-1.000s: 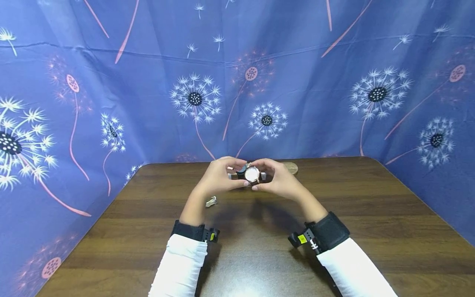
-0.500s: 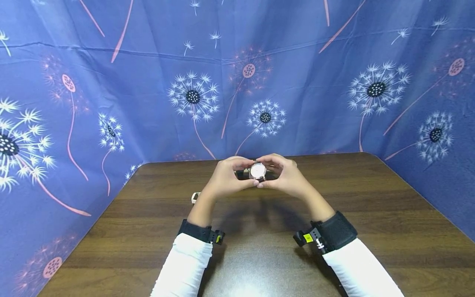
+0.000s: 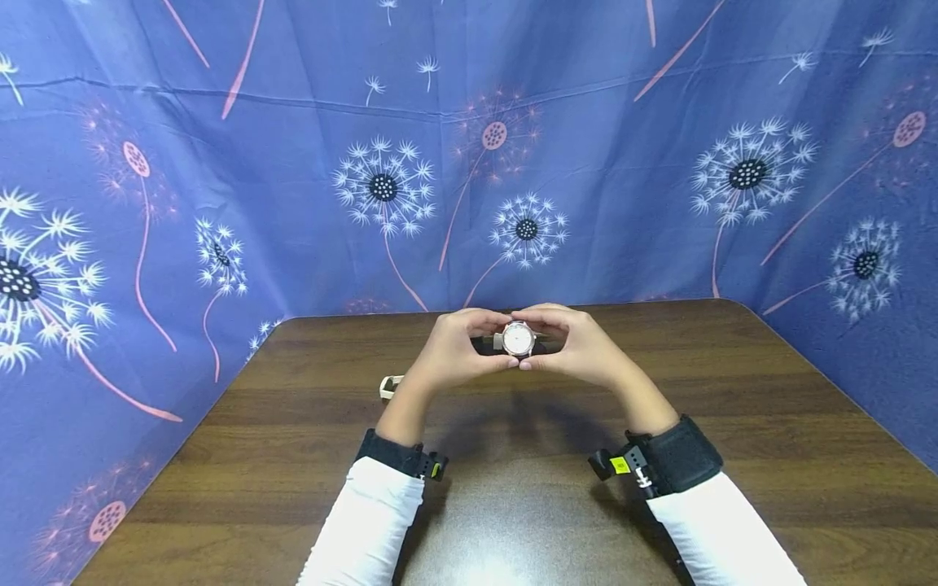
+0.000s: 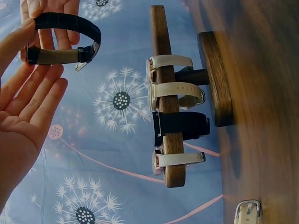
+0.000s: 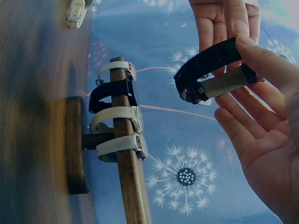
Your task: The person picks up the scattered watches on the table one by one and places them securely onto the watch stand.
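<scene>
Both hands hold up a wristwatch (image 3: 519, 338) with a round white dial and a pale metal case, its dial toward the head camera. My left hand (image 3: 458, 350) pinches its left side and my right hand (image 3: 582, 350) its right side, fingertips above and thumbs below. In the left wrist view the watch's dark strap (image 4: 67, 21) forms a closed loop behind the case. The right wrist view shows that strap (image 5: 208, 60) between the two hands, its inner side tan. The dial is hidden from both wrist views.
Behind the hands stands a wooden watch stand (image 4: 175, 177) with several watches on its bar, white straps (image 5: 117, 113) and a black one (image 4: 182, 125). A light strap with a buckle (image 3: 389, 387) lies on the wooden table (image 3: 308, 456) by the left forearm. Patterned blue cloth (image 3: 623, 203) hangs behind.
Both hands have moved right with the watch, which now covers less of the left hand's side. The light strap's buckle end has come into view left of the left forearm.
</scene>
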### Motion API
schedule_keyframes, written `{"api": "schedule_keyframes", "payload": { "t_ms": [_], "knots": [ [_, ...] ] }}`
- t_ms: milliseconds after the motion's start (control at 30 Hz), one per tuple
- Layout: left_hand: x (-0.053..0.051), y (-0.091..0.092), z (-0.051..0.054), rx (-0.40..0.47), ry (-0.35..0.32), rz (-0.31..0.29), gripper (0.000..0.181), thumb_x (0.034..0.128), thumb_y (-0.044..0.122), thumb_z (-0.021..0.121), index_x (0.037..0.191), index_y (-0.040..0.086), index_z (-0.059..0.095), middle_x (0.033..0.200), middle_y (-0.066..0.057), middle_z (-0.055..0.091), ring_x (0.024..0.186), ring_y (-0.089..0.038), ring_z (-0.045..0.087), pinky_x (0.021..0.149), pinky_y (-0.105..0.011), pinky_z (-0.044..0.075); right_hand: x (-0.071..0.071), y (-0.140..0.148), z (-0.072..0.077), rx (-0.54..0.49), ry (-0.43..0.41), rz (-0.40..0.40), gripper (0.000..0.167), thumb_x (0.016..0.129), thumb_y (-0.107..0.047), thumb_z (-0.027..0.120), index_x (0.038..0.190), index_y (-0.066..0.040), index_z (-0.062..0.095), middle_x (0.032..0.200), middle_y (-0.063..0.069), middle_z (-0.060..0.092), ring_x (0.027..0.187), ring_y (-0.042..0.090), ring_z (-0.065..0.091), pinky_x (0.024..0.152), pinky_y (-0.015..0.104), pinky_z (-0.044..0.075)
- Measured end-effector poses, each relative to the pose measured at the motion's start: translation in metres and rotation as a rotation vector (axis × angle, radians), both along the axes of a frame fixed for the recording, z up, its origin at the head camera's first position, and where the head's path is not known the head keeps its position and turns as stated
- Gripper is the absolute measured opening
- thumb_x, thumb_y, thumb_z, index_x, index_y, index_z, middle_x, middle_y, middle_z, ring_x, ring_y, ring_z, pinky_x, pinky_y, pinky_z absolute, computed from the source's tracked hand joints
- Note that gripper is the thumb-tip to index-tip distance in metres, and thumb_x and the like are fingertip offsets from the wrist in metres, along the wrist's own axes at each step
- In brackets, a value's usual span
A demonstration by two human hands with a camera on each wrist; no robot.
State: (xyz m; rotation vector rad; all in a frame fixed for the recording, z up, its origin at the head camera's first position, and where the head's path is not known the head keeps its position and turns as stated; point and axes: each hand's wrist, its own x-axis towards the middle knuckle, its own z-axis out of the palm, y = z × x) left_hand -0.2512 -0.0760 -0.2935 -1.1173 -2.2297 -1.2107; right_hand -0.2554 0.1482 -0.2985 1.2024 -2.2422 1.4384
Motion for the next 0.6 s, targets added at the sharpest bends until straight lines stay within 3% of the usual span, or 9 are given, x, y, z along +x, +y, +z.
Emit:
{"api": "schedule_keyframes", "payload": {
  "t_ms": [167,367,600],
  "knots": [
    [0.000,0.002,-0.001,0.013,-0.013,-0.007,0.047,0.0692,0.008,0.089,0.111,-0.002,0.069,0.106,-0.012,0.070,0.095,-0.020,0.068,0.087,-0.027,0.054,0.001,0.002,0.001,0.012,0.010,-0.016,0.061,0.070,0.002,0.086,0.126,0.005,0.062,0.124,0.016,0.062,0.113,0.027,0.061,0.096,0.028,0.048],
    [0.000,0.002,0.000,0.015,-0.045,-0.005,0.050,0.0709,0.009,0.088,0.115,-0.003,0.068,0.111,-0.014,0.069,0.098,-0.025,0.068,0.087,-0.030,0.054,-0.001,0.005,0.001,0.036,0.032,-0.053,0.058,0.072,-0.002,0.086,0.125,0.004,0.062,0.122,0.016,0.062,0.110,0.028,0.063,0.094,0.029,0.050],
    [0.001,-0.012,0.005,0.000,-0.072,0.103,0.054,0.0717,0.013,0.088,0.119,-0.001,0.067,0.118,-0.015,0.067,0.102,-0.027,0.068,0.089,-0.029,0.053,-0.009,0.022,-0.002,0.035,-0.024,-0.138,0.057,0.073,-0.005,0.085,0.125,0.005,0.062,0.124,0.018,0.062,0.108,0.031,0.064,0.091,0.026,0.051]
  ]
}}
